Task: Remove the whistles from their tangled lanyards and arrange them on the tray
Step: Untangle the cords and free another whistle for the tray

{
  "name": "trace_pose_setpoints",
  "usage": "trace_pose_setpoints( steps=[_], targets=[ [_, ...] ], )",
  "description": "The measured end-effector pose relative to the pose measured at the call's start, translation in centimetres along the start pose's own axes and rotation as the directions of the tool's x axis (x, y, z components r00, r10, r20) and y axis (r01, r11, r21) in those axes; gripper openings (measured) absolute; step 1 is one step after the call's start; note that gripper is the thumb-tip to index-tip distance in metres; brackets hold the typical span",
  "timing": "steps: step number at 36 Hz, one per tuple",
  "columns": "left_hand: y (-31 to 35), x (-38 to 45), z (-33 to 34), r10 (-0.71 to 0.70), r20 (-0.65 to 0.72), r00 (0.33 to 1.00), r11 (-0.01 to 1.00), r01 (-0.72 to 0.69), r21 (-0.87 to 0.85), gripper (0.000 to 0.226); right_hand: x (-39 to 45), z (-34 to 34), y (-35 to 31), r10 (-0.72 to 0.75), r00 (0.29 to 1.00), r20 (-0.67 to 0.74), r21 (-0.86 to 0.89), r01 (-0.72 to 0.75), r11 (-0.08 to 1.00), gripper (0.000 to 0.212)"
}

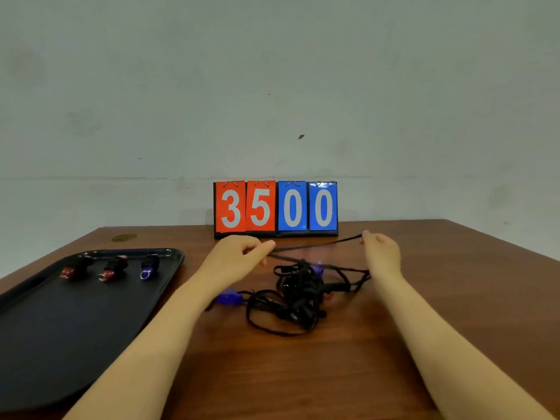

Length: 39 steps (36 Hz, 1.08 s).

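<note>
Whistles, three of them, sit in a row on the black tray; more lie in the tangled lanyards on the worktop. Both hands, left and right, pinch one taut black cord between them.

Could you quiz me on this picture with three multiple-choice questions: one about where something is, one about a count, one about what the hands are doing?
1. Where is the black tray?
A. left of the tangled lanyards
B. behind the scoreboard
C. on the wall

2. How many whistles lie on the tray?
A. one
B. three
C. five

3. What are the left hand and right hand doing?
A. resting flat
B. holding a black cord stretched between them
C. lifting the tray

Answers: 1 A, the tray sits at the table's left side. 2 B, two red and one blue. 3 B, each hand pinches one end of the cord.
</note>
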<state>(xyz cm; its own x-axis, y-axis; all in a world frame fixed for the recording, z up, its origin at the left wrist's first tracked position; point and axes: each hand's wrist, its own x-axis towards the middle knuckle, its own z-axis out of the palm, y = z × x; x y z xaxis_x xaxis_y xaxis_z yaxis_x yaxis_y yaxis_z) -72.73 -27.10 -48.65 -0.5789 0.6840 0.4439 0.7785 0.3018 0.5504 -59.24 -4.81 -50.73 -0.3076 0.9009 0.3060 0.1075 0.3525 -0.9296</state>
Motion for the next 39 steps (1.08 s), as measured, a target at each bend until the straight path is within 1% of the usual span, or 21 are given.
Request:
trace_pose_setpoints(
  steps=[1,2,3,4,5,7,9,10,13,15,17,18,19,22,24,25,27,31,35,37,39],
  targets=[
    [0.0,0.0,0.0,-0.008,-0.029,1.000,0.998,0.007,-0.061,0.038,-0.2,0.3,0.2,-0.050,0.998,0.043,-0.158,0.056,0.986,0.035],
    [0.2,-0.1,0.0,-0.019,-0.051,0.999,0.993,0.013,-0.115,0.038,-0.5,0.5,0.2,-0.119,0.990,0.078,-0.309,0.138,0.941,0.034],
    [0.3,-0.1,0.0,-0.030,-0.067,0.997,0.988,0.019,-0.156,0.036,-0.8,0.8,0.1,-0.194,0.975,0.105,-0.416,0.220,0.882,0.036],
    [0.5,-0.2,0.0,-0.037,-0.080,0.996,0.982,0.021,-0.188,0.035,-1.2,1.1,-0.3,-0.279,0.953,0.118,-0.454,0.301,0.838,0.041],
    [0.6,-0.2,0.0,-0.041,-0.088,0.995,0.976,0.021,-0.219,0.035,-1.7,1.3,-0.8,-0.360,0.923,0.135,-0.426,0.382,0.820,0.045],
    [1.0,-0.3,0.2,-0.049,-0.094,0.994,0.960,0.020,-0.280,0.034,-3.0,1.8,-1.9,-0.508,0.835,0.211,-0.214,0.546,0.810,0.047],
    [1.2,-0.2,0.5,-0.047,-0.097,0.994,0.941,0.012,-0.337,0.034,-4.9,2.3,-2.6,-0.573,0.732,0.368,0.015,0.611,0.791,0.049],
    [1.3,-0.2,0.6,-0.041,-0.103,0.994,0.933,0.002,-0.359,0.033,-5.7,2.7,-2.8,-0.577,0.682,0.449,0.072,0.617,0.784,0.051],
    [1.6,-0.3,0.7,-0.016,-0.093,0.996,0.922,-0.021,-0.386,0.032,-7.3,3.9,-2.6,-0.534,0.580,0.615,0.069,0.635,0.769,0.049],
    [1.7,-0.4,0.9,0.002,-0.070,0.998,0.928,-0.028,-0.372,0.032,-7.4,4.2,-2.4,-0.496,0.568,0.657,0.054,0.621,0.782,0.040],
    [1.7,-0.4,1.2,0.016,-0.047,0.999,0.941,-0.031,-0.338,0.032,-7.4,4.0,-2.6,-0.489,0.578,0.653,0.094,0.579,0.810,0.022],
    [1.6,-0.4,1.2,0.022,-0.040,0.999,0.946,-0.034,-0.322,0.032,-7.3,3.8,-2.8,-0.496,0.598,0.629,0.128,0.550,0.825,0.021],
    [1.5,-0.4,1.3,0.026,-0.033,0.999,0.952,-0.035,-0.304,0.033,-7.2,3.5,-2.9,-0.491,0.629,0.603,0.175,0.496,0.850,0.027],
    [0.8,-0.3,1.4,0.046,-0.012,0.999,0.976,-0.048,-0.213,0.035,-6.5,3.0,-3.6,-0.395,0.761,0.514,0.377,0.214,0.901,0.038],
    [0.4,-0.3,1.3,0.058,0.024,0.998,0.994,-0.055,-0.099,0.035,-5.4,2.6,-3.7,-0.287,0.866,0.409,0.490,0.057,0.870,0.040],
    [0.2,-0.2,1.2,0.057,0.036,0.998,0.997,-0.054,-0.061,0.035,-4.8,2.4,-3.7,-0.236,0.904,0.357,0.526,0.015,0.850,0.040],
    [0.0,-0.1,1.1,0.050,0.032,0.998,0.995,-0.047,-0.083,0.038,-3.9,1.9,-3.4,-0.168,0.946,0.278,0.557,-0.016,0.830,0.040],
    [-0.3,0.1,0.9,-0.004,-0.001,1.000,0.979,0.004,-0.203,0.041,-3.1,1.6,-2.6,-0.122,0.971,0.203,0.525,-0.003,0.851,0.039],
    [-0.9,0.4,0.8,-0.076,0.057,0.995,0.972,0.087,-0.219,0.037,-2.3,1.5,-2.1,-0.026,0.995,0.094,0.484,-0.023,0.875,0.039],
    [-1.1,0.4,0.8,-0.105,0.111,0.988,0.952,0.132,-0.276,0.037,-1.8,1.3,-1.7,-0.016,0.998,0.061,0.419,-0.011,0.908,0.038],
    [-1.0,0.4,0.8,-0.120,0.134,0.984,0.898,0.166,-0.407,0.037,-1.4,1.3,-1.1,-0.057,0.996,0.064,0.278,0.037,0.960,0.040]
  ],
)
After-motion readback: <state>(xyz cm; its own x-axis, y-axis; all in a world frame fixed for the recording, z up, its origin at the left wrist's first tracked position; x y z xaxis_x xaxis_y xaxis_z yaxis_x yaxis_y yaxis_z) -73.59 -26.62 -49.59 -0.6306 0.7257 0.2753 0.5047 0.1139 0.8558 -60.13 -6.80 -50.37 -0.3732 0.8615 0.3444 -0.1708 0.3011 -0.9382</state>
